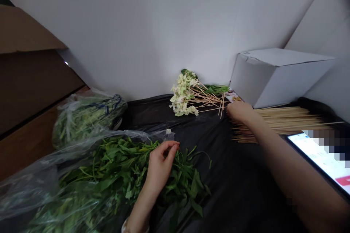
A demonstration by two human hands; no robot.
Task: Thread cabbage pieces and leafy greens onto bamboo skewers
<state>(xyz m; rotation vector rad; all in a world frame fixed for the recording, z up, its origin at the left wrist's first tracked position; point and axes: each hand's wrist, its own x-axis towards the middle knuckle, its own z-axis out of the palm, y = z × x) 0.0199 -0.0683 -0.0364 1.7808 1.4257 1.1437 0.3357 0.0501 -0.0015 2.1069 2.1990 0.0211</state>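
Note:
My left hand [160,165] is over a heap of leafy greens [117,164], thumb and forefinger tips pressed together. Whatever lies between those tips is too small or hidden to name. Leaves and thin stems spread out on both sides of this hand. Farther off on the right, my right hand [241,112] is closed at the left end of a pile of bamboo skewers [287,118]; its fingers are turned away, so what they grip cannot be seen. Just left of it are the stick ends of skewered pale leafy vegetables [182,96].
A clear plastic bag [87,116] of greens stands at the left, near a brown cardboard box [32,76]. A white box [265,76] stands behind the skewers. A lit phone [314,153] lies at the right. Black sheeting [221,167] covers the work surface against a white wall.

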